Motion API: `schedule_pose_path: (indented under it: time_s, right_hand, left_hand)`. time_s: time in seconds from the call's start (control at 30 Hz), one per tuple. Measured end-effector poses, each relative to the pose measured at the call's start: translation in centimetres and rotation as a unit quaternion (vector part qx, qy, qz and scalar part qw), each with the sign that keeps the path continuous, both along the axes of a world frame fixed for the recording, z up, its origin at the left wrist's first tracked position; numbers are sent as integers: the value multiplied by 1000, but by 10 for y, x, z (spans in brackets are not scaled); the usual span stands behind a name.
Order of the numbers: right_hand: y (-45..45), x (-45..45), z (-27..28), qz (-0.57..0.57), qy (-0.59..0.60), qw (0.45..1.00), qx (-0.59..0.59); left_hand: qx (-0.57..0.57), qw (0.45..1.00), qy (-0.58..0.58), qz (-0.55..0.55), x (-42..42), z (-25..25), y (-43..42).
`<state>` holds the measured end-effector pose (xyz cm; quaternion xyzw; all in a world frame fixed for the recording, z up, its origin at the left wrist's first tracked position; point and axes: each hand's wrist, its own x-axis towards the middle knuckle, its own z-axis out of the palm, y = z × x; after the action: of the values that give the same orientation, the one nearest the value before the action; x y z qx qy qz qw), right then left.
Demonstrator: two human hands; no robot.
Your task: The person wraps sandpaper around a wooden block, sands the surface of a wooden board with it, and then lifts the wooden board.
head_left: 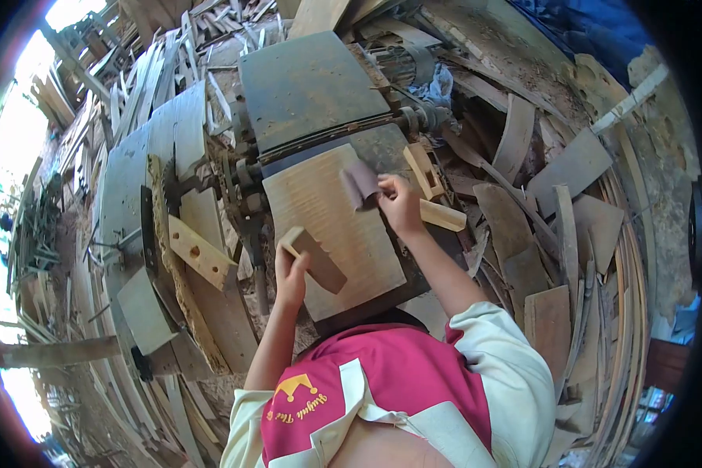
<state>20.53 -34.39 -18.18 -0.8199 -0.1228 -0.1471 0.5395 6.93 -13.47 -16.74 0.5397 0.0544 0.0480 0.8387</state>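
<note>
A wide, light-brown wooden board (327,210) lies flat on the metal machine bed in front of me. My left hand (291,274) is closed around one end of a rectangular wooden block (326,271), held tilted over the board's left side. My right hand (400,204) pinches the edge of a curled purple-grey sheet that looks like sandpaper (360,185), over the upper right part of the board. Whether the block touches the board, I cannot tell.
To the right sit a wooden piece with a slot (423,170) and a short wooden block (443,215). Left, a side table carries a wooden block with a hole (200,254) near a saw blade (181,192). Behind is another metal machine plate (312,86). Scrap wood surrounds everything.
</note>
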Motion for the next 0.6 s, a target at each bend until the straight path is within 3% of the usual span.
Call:
schedule_pose_path:
  time_s: [0.07,0.13,0.2,0.27,0.3,0.33,0.4,0.43,0.47,0.57,0.6]
  right_hand:
    - [14,-25,-1,56,28,998,18]
    - [28,-45,-11,64,26,998,-4]
    - [41,-62,-22,72,23,997,-25]
    - [51,-75,-31,91,143,972,163]
    - [50,-81,-30,58,151,984,75]
    - [51,-84,-30,62,151,984,75]
    - [51,-91,-27,-5,296,950,96]
    - [59,-92,-48,-22,222,959,174]
    - [54,-95,-67,-20,222,959,172]
    - [44,-103,-67,46,180,976,110]
    - [42,-107,-62,70,265,949,153]
  left_hand:
    - [-46,999,5,-3,6,20,-4]
    - [-191,978,70,-49,12,27,-12]
    - [-207,973,95,-39,10,24,-22]
    - [-144,976,156,56,14,-13,-24]
    - [-168,968,165,84,13,-16,-25]
    - [-168,968,165,88,10,-19,-25]
    - [-123,936,283,172,5,-22,-28]
    - [-94,927,304,197,5,-18,-30]
    - [-96,927,304,199,4,-21,-28]
    - [107,957,215,164,5,-47,-15]
    - [106,956,216,167,7,-44,-12]
